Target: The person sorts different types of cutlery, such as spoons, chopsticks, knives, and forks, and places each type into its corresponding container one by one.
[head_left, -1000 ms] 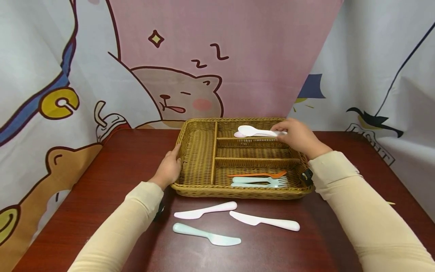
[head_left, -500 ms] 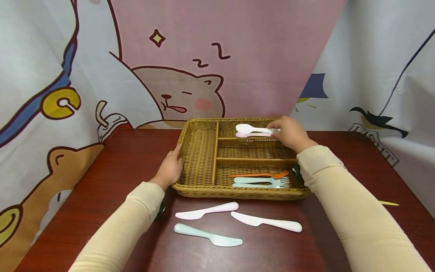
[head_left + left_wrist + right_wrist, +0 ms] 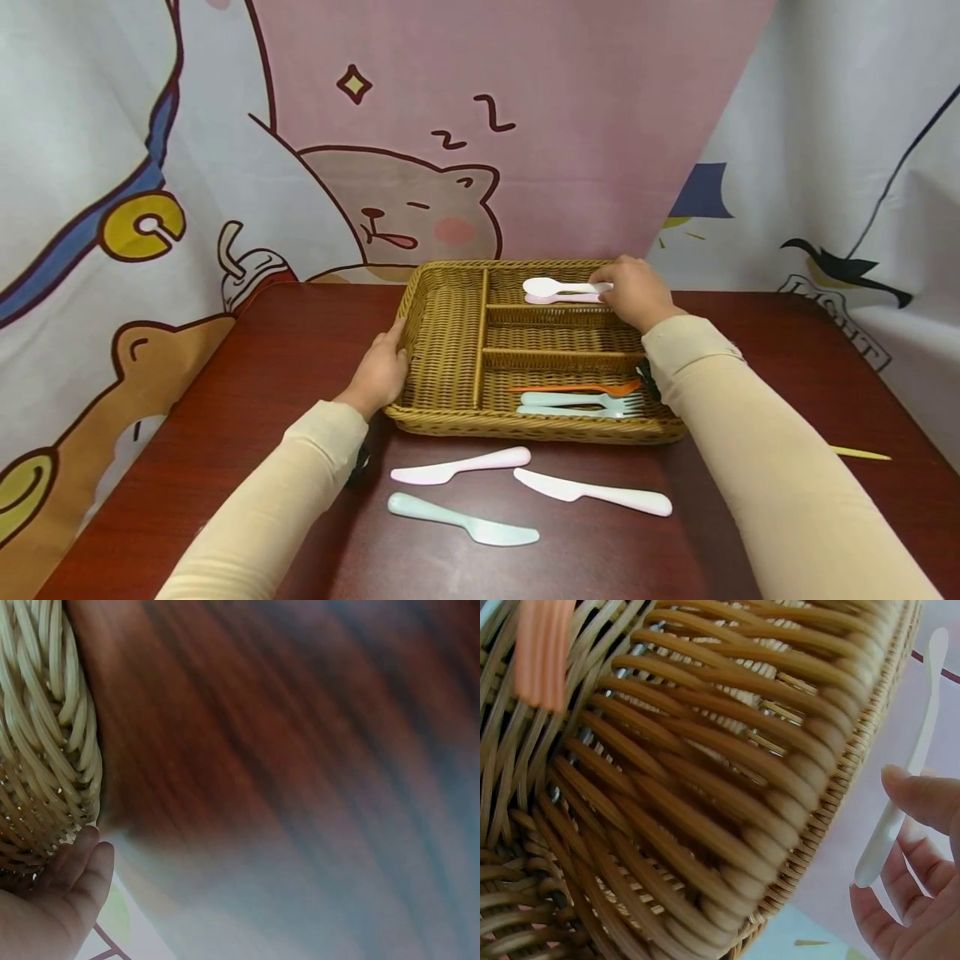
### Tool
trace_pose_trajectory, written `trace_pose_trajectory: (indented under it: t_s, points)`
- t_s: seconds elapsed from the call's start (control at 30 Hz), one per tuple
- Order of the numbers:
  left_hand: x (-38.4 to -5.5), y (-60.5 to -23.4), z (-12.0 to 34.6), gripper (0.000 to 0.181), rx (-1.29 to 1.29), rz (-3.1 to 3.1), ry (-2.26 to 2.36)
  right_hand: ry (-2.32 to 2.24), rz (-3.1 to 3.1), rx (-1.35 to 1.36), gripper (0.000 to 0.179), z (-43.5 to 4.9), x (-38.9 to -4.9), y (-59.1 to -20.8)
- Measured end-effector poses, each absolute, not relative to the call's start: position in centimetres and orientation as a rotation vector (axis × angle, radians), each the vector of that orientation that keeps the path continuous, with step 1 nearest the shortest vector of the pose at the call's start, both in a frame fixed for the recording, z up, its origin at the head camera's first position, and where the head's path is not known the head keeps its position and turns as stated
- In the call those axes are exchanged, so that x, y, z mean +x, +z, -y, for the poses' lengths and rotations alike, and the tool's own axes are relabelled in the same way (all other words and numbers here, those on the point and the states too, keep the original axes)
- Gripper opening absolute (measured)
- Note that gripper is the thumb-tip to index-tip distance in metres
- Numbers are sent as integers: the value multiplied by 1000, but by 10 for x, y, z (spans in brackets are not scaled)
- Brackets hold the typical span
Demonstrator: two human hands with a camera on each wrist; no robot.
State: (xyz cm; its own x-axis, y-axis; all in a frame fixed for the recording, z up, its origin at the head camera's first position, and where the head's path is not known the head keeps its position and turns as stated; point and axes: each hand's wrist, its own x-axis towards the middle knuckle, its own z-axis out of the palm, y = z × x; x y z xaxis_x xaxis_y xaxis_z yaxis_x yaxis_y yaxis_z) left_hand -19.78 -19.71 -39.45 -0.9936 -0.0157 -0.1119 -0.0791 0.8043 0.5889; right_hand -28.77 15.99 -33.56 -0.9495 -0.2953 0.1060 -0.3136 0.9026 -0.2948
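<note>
Pink spoon (image 3: 573,297) partly behind white spoon (image 3: 567,287) and right hand (image 3: 636,293).

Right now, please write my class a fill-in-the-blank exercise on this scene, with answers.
The right hand holds a white ____.
The left hand is at the ____ end of the basket.
Beside two mint forks lies one ____ utensil.
In front of the basket lie a pink knife, a mint knife and a ____ knife.

Missing words: spoon; left; orange; white.

two z letters (image 3: 491,112) stood above a dozing cartoon animal (image 3: 427,196) on the curtain (image 3: 600,125); a printed banner (image 3: 836,321) at right ended in "ht", its earlier letters unclear.
</note>
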Motion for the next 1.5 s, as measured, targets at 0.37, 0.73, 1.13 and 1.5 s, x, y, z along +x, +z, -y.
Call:
trace_pose_trajectory:
  t_s: [0.37,0.73,1.13,1.5]
  points:
    - [-198,-394,197,57,-65,-2892,952,347,3022,457,29,-153,-288,-339]
    - [-198,-394,197,57,-71,-2882,964,312,3037,469,25,-152,-292,-337]
    - [-197,-395,197,57,-77,-2865,980,479,3030,459,28,-158,-289,-337]
    - [-197,-394,198,57,-60,-2883,961,667,2968,517,29,-164,-277,-324]
